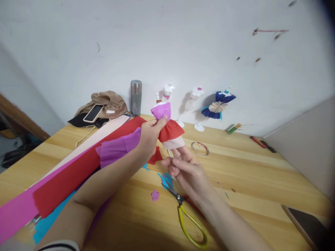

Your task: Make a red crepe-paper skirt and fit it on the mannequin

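Note:
My left hand is closed around the waist of a miniature dress form, thumb in front. The form wears a crepe-paper dress with a purple bodice, a gathered red skirt and a pale pink layer below. Under the hem, my right hand has its fingers loosely curled at the form's white base, which is mostly hidden. Below the right hand lie scissors with yellow handles, their blades slightly apart, a purple paper flower and blue paper scraps.
Crepe-paper sheets, including a red one, stretch across the left. Along the wall stand a flask, white dress forms and one in a blue dress. A wire coil lies mid-table; a phone rests front right.

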### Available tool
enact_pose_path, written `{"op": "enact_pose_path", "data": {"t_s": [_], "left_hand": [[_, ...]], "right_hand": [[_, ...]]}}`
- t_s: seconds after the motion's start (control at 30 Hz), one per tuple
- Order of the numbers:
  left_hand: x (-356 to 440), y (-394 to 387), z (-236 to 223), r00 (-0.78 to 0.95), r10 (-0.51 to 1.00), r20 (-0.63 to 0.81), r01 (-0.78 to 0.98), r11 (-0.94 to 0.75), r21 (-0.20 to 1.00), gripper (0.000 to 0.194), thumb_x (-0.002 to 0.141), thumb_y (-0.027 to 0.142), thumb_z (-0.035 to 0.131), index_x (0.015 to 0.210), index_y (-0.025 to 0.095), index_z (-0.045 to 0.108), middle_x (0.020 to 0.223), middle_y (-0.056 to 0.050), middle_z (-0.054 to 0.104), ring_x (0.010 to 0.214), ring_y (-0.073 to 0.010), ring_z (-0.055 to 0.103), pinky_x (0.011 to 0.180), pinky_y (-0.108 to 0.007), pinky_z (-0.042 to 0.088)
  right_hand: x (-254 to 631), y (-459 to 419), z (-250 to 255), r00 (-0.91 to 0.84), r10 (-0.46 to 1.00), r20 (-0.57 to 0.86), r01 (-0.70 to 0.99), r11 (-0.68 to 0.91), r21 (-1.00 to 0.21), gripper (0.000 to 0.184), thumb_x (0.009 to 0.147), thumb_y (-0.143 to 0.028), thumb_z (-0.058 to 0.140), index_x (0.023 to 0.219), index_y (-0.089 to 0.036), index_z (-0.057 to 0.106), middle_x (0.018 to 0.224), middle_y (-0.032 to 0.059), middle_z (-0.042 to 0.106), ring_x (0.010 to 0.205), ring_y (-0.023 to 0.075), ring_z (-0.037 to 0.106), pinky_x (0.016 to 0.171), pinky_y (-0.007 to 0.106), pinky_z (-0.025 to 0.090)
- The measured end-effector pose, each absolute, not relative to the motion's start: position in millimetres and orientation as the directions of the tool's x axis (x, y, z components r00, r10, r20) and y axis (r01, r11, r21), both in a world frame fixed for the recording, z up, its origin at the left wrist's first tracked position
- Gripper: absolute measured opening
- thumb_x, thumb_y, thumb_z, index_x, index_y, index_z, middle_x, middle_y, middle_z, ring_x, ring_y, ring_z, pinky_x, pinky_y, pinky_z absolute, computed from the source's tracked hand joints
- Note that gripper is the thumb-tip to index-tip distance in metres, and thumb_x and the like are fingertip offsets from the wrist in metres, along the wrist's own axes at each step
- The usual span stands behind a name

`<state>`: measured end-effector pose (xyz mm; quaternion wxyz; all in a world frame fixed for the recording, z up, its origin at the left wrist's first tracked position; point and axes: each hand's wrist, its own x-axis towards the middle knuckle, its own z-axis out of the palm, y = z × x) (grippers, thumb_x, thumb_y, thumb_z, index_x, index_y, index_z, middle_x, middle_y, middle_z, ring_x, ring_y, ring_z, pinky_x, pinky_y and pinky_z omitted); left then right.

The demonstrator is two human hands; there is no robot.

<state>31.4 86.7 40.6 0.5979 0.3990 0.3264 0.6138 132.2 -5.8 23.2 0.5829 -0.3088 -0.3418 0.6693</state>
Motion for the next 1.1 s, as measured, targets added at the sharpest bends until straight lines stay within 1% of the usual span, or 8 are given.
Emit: {"op": "enact_pose_path", "data": {"t_s": [0.1, 0.23, 0.43, 0.57, 0.73, 0.83, 0.93, 1.1], "left_hand": [[32.1, 87.6, 39.6, 0.049, 0.994, 0.101, -0.484, -0.065, 0.873, 0.037, 0.067, 0.046, 0.081, 0.061, 0.014, 0.063, 0.059, 0.001, 0.058, 0.057, -0.0099, 0.049, 0.057, -0.024, 0.038], [32.3, 90.1, 36.9, 0.034, 0.993, 0.116, -0.47, -0.087, 0.879, 0.037, 0.069, 0.046, 0.079, 0.059, 0.014, 0.062, 0.056, 0.002, 0.055, 0.055, -0.0089, 0.047, 0.055, -0.023, 0.037], [32.6, 89.8, 35.9, 0.036, 0.996, 0.081, -0.45, -0.057, 0.891, 0.04, 0.068, 0.046, 0.08, 0.058, 0.014, 0.059, 0.055, 0.003, 0.053, 0.053, -0.0076, 0.045, 0.053, -0.022, 0.036], [34.2, 88.4, 36.1, 0.058, 0.997, 0.04, -0.456, -0.009, 0.89, 0.043, 0.063, 0.05, 0.083, 0.057, 0.015, 0.058, 0.053, 0.003, 0.051, 0.052, -0.0083, 0.046, 0.052, -0.023, 0.035], [34.5, 87.2, 36.9, 0.105, 0.993, 0.052, -0.507, 0.008, 0.862, 0.041, 0.062, 0.05, 0.083, 0.061, 0.014, 0.063, 0.056, 0.0, 0.058, 0.056, -0.0112, 0.053, 0.058, -0.025, 0.041], [34.2, 87.2, 37.7, 0.131, 0.99, 0.057, -0.53, 0.022, 0.848, 0.04, 0.062, 0.05, 0.083, 0.063, 0.014, 0.065, 0.058, -0.002, 0.062, 0.059, -0.0134, 0.057, 0.059, -0.026, 0.042], [34.4, 87.3, 38.6, 0.143, 0.989, 0.044, -0.533, 0.04, 0.845, 0.04, 0.061, 0.049, 0.084, 0.062, 0.014, 0.066, 0.058, -0.002, 0.062, 0.057, -0.0127, 0.056, 0.058, -0.026, 0.042], [35.1, 87.5, 39.0, 0.159, 0.987, 0.014, -0.536, 0.074, 0.841, 0.041, 0.059, 0.049, 0.086, 0.061, 0.014, 0.065, 0.057, -0.001, 0.062, 0.054, -0.0106, 0.053, 0.057, -0.025, 0.04]], "right_hand": [[133.2, -5.9, 22.7, -0.151, 0.988, -0.009, -0.61, -0.1, -0.786, 0.068, 0.068, -0.013, 0.074, 0.13, -0.036, 0.061, 0.138, 0.0052, 0.059, 0.07, 0.0102, 0.07, 0.046, 0.015, 0.048], [132.3, -7.0, 24.0, -0.173, 0.985, -0.001, -0.662, -0.117, -0.74, 0.071, 0.068, -0.011, 0.074, 0.133, -0.037, 0.058, 0.135, 0.0039, 0.061, 0.068, 0.0071, 0.07, 0.048, 0.012, 0.05], [131.1, -8.1, 22.9, -0.211, 0.977, -0.01, -0.68, -0.154, -0.717, 0.076, 0.07, -0.009, 0.072, 0.137, -0.037, 0.053, 0.133, 0.0041, 0.063, 0.067, 0.0063, 0.069, 0.048, 0.011, 0.05], [131.5, -9.7, 24.8, -0.226, 0.974, -0.031, -0.701, -0.185, -0.689, 0.078, 0.068, -0.01, 0.073, 0.138, -0.038, 0.051, 0.131, 0.003, 0.064, 0.067, 0.0059, 0.069, 0.049, 0.011, 0.049], [132.5, -11.8, 29.1, -0.208, 0.977, -0.056, -0.684, -0.186, -0.705, 0.076, 0.068, -0.012, 0.072, 0.136, -0.039, 0.05, 0.131, 0.0024, 0.064, 0.061, 0.0053, 0.066, 0.046, 0.013, 0.048], [132.9, -11.3, 29.2, -0.186, 0.981, -0.058, -0.667, -0.17, -0.725, 0.076, 0.068, -0.013, 0.072, 0.136, -0.04, 0.049, 0.134, 0.0023, 0.062, 0.059, 0.0055, 0.066, 0.045, 0.014, 0.047], [131.8, -10.7, 27.9, -0.173, 0.983, -0.055, -0.656, -0.157, -0.738, 0.078, 0.067, -0.014, 0.073, 0.136, -0.041, 0.047, 0.135, 0.0035, 0.061, 0.06, 0.0069, 0.067, 0.046, 0.015, 0.048], [130.0, -10.2, 25.8, -0.165, 0.985, -0.053, -0.674, -0.152, -0.723, 0.082, 0.067, -0.012, 0.073, 0.137, -0.042, 0.045, 0.133, 0.0031, 0.062, 0.061, 0.0075, 0.068, 0.046, 0.015, 0.049]]}}
